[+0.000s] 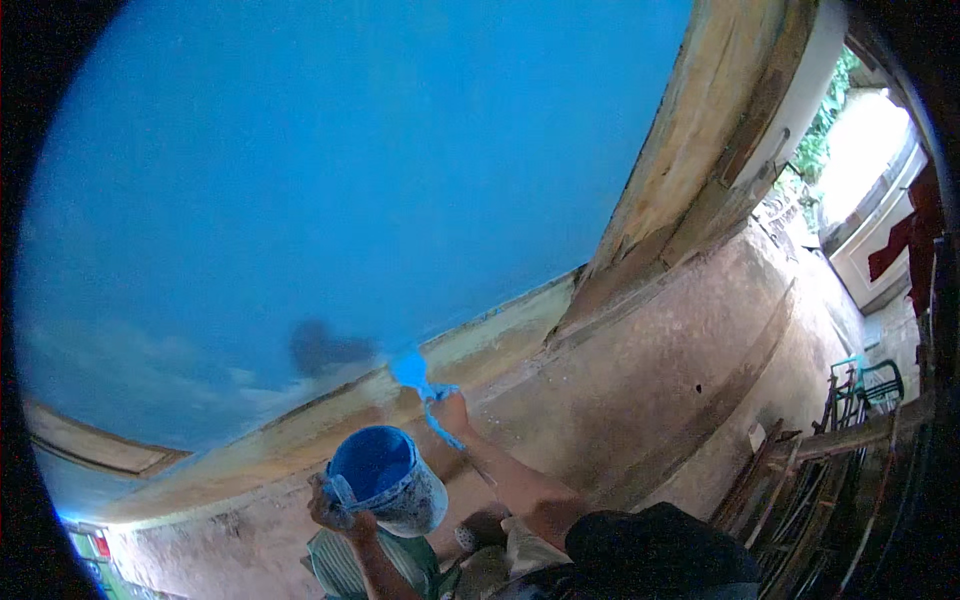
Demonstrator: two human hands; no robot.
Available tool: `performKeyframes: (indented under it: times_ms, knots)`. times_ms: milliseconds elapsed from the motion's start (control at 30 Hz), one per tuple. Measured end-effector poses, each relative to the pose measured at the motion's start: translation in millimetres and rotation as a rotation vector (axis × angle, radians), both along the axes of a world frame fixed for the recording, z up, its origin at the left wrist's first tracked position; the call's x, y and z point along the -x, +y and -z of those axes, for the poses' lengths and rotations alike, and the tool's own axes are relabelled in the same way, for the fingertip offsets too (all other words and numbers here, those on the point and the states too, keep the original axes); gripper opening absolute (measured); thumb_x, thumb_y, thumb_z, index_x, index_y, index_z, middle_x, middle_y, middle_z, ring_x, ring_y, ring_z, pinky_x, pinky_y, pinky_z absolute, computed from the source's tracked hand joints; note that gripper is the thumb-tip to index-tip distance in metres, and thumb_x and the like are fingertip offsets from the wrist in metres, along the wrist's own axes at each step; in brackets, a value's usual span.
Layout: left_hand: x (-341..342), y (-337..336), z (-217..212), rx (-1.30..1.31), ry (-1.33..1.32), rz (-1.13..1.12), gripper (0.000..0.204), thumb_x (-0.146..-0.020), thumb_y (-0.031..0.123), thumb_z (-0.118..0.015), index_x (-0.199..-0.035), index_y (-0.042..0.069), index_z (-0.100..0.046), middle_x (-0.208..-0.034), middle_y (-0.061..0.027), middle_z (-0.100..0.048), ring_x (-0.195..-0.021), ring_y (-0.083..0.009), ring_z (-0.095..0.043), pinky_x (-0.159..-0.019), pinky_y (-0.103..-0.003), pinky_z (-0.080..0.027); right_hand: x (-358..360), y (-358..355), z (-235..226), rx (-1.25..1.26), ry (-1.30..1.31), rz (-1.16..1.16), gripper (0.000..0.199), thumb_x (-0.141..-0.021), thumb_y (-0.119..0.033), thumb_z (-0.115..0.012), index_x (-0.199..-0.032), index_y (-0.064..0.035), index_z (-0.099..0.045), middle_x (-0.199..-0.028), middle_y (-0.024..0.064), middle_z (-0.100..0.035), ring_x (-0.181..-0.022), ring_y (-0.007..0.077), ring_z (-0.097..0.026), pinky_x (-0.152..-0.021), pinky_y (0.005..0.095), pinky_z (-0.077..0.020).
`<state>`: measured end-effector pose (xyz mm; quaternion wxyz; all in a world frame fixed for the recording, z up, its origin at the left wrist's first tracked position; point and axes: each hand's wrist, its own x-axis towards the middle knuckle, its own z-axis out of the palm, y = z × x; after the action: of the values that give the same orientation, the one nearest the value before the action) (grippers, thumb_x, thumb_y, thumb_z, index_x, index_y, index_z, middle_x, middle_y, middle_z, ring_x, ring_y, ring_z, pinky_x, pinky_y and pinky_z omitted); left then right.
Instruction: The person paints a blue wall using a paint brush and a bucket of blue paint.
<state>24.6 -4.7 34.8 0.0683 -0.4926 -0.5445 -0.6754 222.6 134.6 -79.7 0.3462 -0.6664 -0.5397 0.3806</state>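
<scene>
My left hand [343, 512] grips the rim of a bucket [418, 500] with blue-stained inner walls and smeared, greyish outer sides. The bucket is tilted, so its mouth shows; how much paint it holds, I cannot tell. To its upper right, my right hand [452, 414] is closed round the handle of a paintbrush [409, 369] coated in bright blue. The brush's head lies at the lower edge of a large blue painted surface [380, 180], beside a pale unpainted strip [500, 328].
A dark smudge [325, 348] marks the blue surface. A weathered wooden frame [690, 130] borders it on the right. Below runs a stained brown wall [640, 370]. Long sticks [810, 490] are heaped at the lower right, near a green chair [882, 382]. Red cloth [915, 240] hangs at the far right.
</scene>
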Motion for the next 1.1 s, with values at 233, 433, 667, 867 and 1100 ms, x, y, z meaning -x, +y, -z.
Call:
performKeyframes:
  times_ms: [233,433,667,867,1100]
  knots:
    - [23.7,-10.6,-11.1,0.097,0.252,0.080,0.026,-0.086,0.017,-0.062,-0.103,0.006,-0.046,-0.105,-0.0142,-0.051,-0.097,-0.0263,-0.053,-0.091,-0.047,-0.041,-62.0,15.2,-0.5,-0.101,0.150,0.382,0.014,-0.080,-0.011,-0.056,-0.079,0.0010,-0.064,-0.060,0.0081,-0.058,-0.051,0.0149,-0.051,-0.048,0.0367,-0.0400]
    - [40.5,-4.9,-1.6,0.163,-0.016,0.423,0.019,-0.085,0.015,-0.063,-0.082,0.004,-0.049,-0.084,-0.0116,-0.056,-0.078,-0.0235,-0.054,-0.083,-0.043,-0.042,-62.3,19.1,-58.8,-0.326,0.199,0.278,0.019,-0.078,-0.011,-0.060,-0.092,0.0011,-0.066,-0.075,0.0171,-0.065,-0.062,0.0246,-0.061,-0.058,0.0364,-0.0471]
    - [27.3,2.3,-4.3,0.122,-0.032,0.082,0.038,-0.082,0.035,-0.067,-0.076,-0.001,-0.059,-0.075,-0.0082,-0.060,-0.080,-0.0209,-0.058,-0.085,-0.041,-0.045,-59.4,35.4,5.8,-0.262,0.343,0.271,0.023,-0.079,-0.009,-0.060,-0.098,0.0026,-0.065,-0.080,0.0153,-0.065,-0.067,0.0211,-0.062,-0.065,0.0328,-0.0479]
    - [26.3,0.0,-12.8,0.054,-0.014,0.041,0.032,-0.080,0.026,-0.069,-0.084,-0.005,-0.061,-0.075,-0.0102,-0.063,-0.069,-0.0164,-0.055,-0.086,-0.040,-0.045,-66.2,23.0,-15.6,-0.049,-0.020,0.509,0.013,-0.079,-0.009,-0.060,-0.073,0.0020,-0.062,-0.053,0.0008,-0.049,-0.047,0.0098,-0.043,-0.043,0.0308,-0.0342]
    - [23.8,4.2,-4.5,0.080,0.076,0.097,0.040,-0.083,0.036,-0.066,-0.087,-0.002,-0.056,-0.087,-0.0131,-0.060,-0.078,-0.0187,-0.056,-0.085,-0.040,-0.044,-36.1,35.5,-73.6,-0.326,0.055,0.299,0.015,-0.080,-0.011,-0.061,-0.081,0.0033,-0.065,-0.055,0.0046,-0.052,-0.051,0.0105,-0.047,-0.046,0.0298,-0.0364]
